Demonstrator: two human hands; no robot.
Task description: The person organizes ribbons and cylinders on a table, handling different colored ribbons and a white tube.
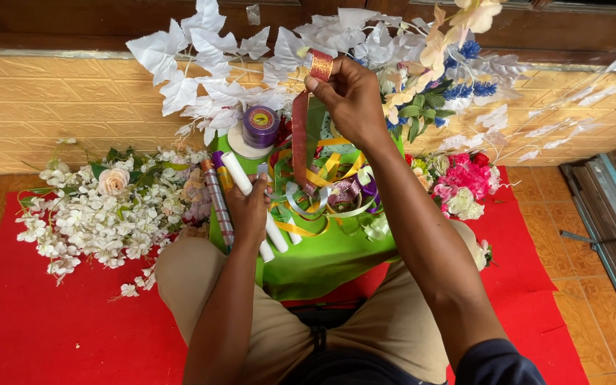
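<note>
Right hand (351,96) is raised above the far edge of the green cloth (322,260), fingers pinching the top end of a glittery red-and-gold ribbon (301,135). The ribbon is folded over at the fingertips and hangs straight down as a flat, stiff strip into the ribbon pile. Left hand (249,207) rests at the cloth's left side, fingers closed around a white, smooth cylindrical roll (240,178) lying diagonally. Just left of it lies a thin roll with a patterned metallic wrap (217,203).

The ribbon pile (329,196) in the cloth's middle is glossy curled strips of yellow, green, silver and purple, loosely tangled. A purple ribbon spool (260,125) stands on a flat white disc near the far left corner.

On the red felt mat (51,328), left of the cloth: a heap of white artificial blossoms (101,214) with one peach fabric rose. On the right: pink and red fabric flowers (465,182). Behind: white fabric leaves (201,64) against a yellow tiled wall.
</note>
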